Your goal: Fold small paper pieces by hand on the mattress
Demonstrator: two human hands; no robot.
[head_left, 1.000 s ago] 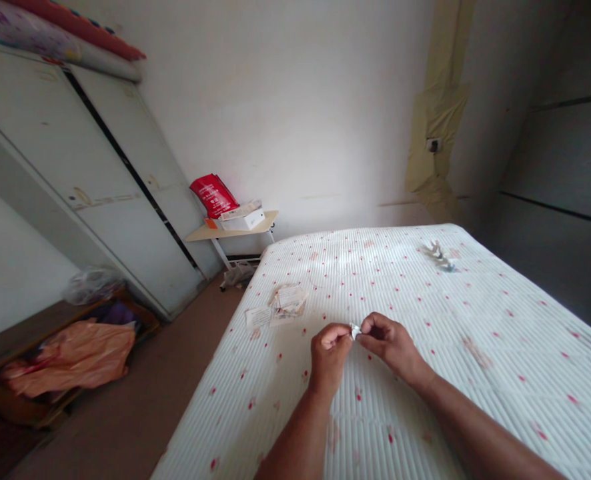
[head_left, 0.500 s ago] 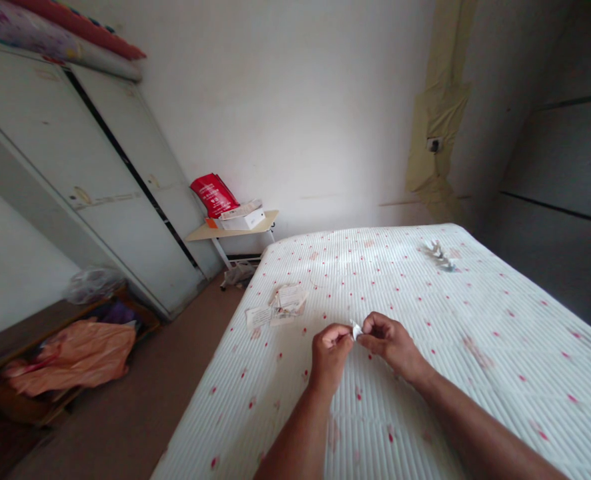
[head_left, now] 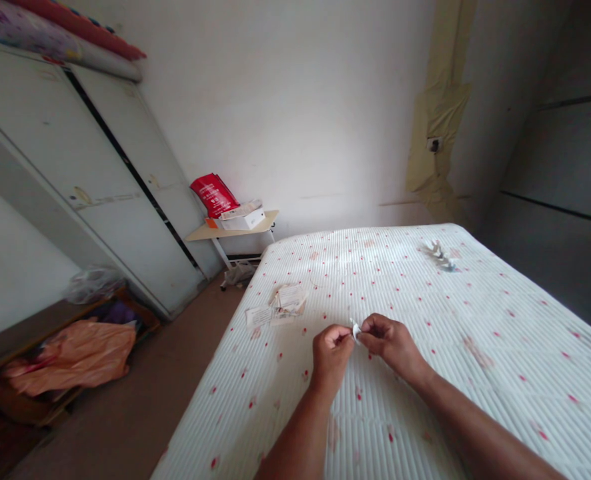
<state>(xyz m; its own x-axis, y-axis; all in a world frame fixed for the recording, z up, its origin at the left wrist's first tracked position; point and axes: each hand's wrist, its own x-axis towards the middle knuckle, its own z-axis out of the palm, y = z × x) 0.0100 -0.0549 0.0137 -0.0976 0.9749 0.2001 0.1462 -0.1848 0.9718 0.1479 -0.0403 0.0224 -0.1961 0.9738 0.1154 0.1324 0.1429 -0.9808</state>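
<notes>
- Small white paper piece (head_left: pixel 356 330): pinched btwn both hands, held just above the bed (head_left: pixel 500 413), mid-bed, nearer the camera side. Tiny, crumpled or tightly folded; only a sliver shows btwn the fingertips, exact shape can't be told.
- Left hand (head_left: pixel 331 351): fingers curled in, thumb + forefinger nipping the left edge of the paper.
- Right hand (head_left: pixel 389 341): also curled, fingertips gripping the paper's right edge; the two hands nearly touch at the tips.
- Progress, as a judgement: folding/working of this piece looks well on, since it's already compact; not set down yet, so finishing + placing it seems left.
- Loose paper slips (head_left: pixel 279 305): flat pile on the bed, near, to the left & beyond the hands; look unworked.
- Small folded bits (head_left: pixel 440 255): far right of the bed, well apart from the hands; may be finished pieces, too small to be sure.
- Beyond the bed: side table (head_left: pixel 233 232) w/ red bag (head_left: pixel 214 195) + white box; wardrobe (head_left: pixel 90 180) on the left.
</notes>
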